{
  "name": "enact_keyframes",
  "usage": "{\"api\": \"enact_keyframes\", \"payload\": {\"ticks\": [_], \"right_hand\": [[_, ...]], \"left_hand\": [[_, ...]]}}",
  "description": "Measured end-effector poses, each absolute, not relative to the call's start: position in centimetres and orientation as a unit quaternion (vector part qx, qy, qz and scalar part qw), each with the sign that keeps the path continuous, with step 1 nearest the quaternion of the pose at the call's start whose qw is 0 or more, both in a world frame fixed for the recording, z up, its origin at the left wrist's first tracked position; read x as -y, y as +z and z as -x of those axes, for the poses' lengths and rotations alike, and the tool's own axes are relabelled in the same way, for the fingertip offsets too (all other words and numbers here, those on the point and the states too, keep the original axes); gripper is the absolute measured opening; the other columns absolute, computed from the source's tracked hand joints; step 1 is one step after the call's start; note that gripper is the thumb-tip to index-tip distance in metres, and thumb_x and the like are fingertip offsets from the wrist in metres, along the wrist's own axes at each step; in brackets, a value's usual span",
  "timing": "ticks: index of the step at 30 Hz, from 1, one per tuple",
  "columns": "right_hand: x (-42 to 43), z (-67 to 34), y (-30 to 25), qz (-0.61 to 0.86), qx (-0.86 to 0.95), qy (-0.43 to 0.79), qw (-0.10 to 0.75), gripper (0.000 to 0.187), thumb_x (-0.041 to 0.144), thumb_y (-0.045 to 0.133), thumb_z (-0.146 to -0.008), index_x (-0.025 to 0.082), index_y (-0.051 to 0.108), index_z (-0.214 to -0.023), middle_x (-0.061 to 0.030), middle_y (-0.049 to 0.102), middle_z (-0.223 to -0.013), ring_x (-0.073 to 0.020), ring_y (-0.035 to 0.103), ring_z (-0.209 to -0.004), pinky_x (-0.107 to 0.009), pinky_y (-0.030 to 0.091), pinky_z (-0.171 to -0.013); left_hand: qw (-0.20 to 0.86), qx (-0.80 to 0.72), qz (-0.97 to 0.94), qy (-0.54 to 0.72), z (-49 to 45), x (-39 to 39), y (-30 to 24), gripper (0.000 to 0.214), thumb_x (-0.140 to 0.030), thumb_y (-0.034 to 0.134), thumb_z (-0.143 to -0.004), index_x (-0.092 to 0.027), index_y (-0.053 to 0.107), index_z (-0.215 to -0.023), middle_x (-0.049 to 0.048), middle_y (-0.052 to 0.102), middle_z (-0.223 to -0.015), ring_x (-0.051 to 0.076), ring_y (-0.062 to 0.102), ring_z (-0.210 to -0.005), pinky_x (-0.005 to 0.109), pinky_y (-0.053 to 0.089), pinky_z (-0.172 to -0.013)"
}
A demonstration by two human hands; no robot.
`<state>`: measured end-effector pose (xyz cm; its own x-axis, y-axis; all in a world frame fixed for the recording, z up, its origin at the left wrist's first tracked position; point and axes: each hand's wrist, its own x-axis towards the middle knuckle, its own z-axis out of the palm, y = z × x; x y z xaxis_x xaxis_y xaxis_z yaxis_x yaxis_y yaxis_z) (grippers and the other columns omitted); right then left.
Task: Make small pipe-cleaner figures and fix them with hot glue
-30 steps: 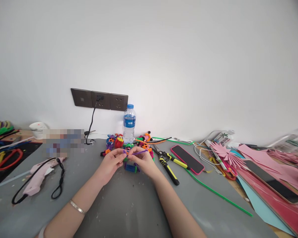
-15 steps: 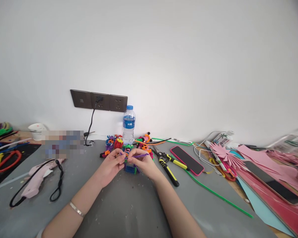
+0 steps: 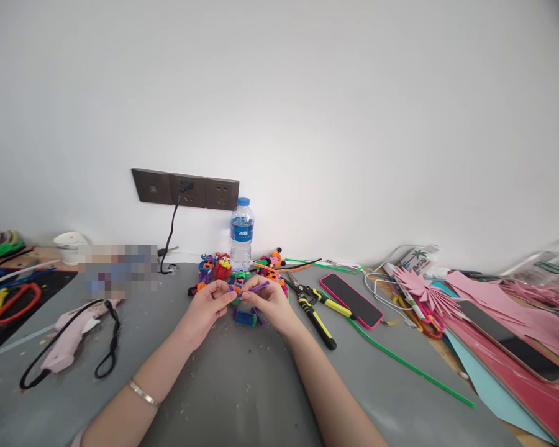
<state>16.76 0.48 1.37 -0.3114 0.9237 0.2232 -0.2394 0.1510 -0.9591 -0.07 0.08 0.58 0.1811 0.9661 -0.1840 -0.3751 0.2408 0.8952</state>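
Now | two hands (image 3: 205, 308) (image 3: 271, 304) pinch one purple pipe cleaner (image 3: 259, 287) | one bottle (image 3: 241, 234) | two phones (image 3: 351, 300) (image 3: 507, 338)

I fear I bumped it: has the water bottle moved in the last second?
No. The water bottle stands just right of the wall sockets, same as before.

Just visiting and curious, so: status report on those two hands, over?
Left hand and right hand both pinch purple pipe cleaner. Blue piece lies under them on the grey mat. Pliers just right of right hand, not touching.
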Motion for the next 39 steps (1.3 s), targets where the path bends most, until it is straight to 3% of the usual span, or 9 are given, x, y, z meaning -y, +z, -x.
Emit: {"api": "enact_keyframes", "payload": {"ticks": [6, 14, 22, 31, 39], "right_hand": [[-0.5, -16.8, 1.2, 0.303, 0.571, 0.567, 0.510, 0.023, 0.036, 0.076, -0.073, 0.018, 0.063, -0.076, 0.0001, 0.061, -0.075, -0.0121, 0.057, -0.069, -0.027, 0.047, -0.069], [-0.7, -17.1, 1.0, 0.305, 0.563, 0.570, 0.516, 0.022, 0.036, 0.075, -0.074, 0.018, 0.063, -0.077, -0.0005, 0.063, -0.074, -0.0132, 0.059, -0.069, -0.027, 0.047, -0.067], [-0.5, -17.1, 1.1, 0.306, 0.580, 0.578, 0.486, 0.026, 0.037, 0.074, -0.074, 0.018, 0.057, -0.073, 0.0009, 0.061, -0.071, -0.0116, 0.055, -0.063, -0.026, 0.045, -0.064], [-0.7, -17.5, 1.2, 0.296, 0.589, 0.587, 0.471, 0.027, 0.038, 0.073, -0.076, 0.019, 0.054, -0.074, 0.0037, 0.053, -0.069, -0.0102, 0.049, -0.061, -0.025, 0.041, -0.062], [-0.8, -18.0, 1.1, 0.292, 0.571, 0.622, 0.449, 0.027, 0.038, 0.076, -0.073, 0.018, 0.057, -0.077, 0.0015, 0.061, -0.072, -0.0102, 0.053, -0.061, -0.025, 0.043, -0.061]], "left_hand": [[0.669, -0.427, -0.365, 0.487, 0.1, 0.0, 0.7, 0.036, -0.034, 0.088, -0.052, -0.014, 0.063, -0.067, -0.0035, 0.051, -0.063, 0.006, 0.037, -0.054, 0.017, 0.029, -0.046], [0.657, -0.416, -0.379, 0.501, 0.1, -0.1, 0.4, 0.030, -0.034, 0.086, -0.055, -0.015, 0.069, -0.072, -0.0021, 0.056, -0.063, 0.006, 0.044, -0.054, 0.019, 0.035, -0.052], [0.542, -0.458, -0.549, 0.442, 0.1, 0.1, 1.0, 0.023, -0.036, 0.078, -0.062, -0.015, 0.070, -0.068, 0.0006, 0.063, -0.064, 0.010, 0.046, -0.055, 0.022, 0.034, -0.053], [0.521, -0.451, -0.611, 0.388, 0.1, 0.1, 0.6, 0.023, -0.038, 0.074, -0.065, -0.016, 0.068, -0.067, -0.0009, 0.058, -0.058, 0.010, 0.038, -0.050, 0.023, 0.028, -0.050], [0.526, -0.439, -0.621, 0.382, -0.2, 0.4, 0.6, 0.024, -0.040, 0.073, -0.068, -0.017, 0.065, -0.069, -0.0052, 0.046, -0.051, 0.009, 0.032, -0.047, 0.022, 0.022, -0.048]]}}
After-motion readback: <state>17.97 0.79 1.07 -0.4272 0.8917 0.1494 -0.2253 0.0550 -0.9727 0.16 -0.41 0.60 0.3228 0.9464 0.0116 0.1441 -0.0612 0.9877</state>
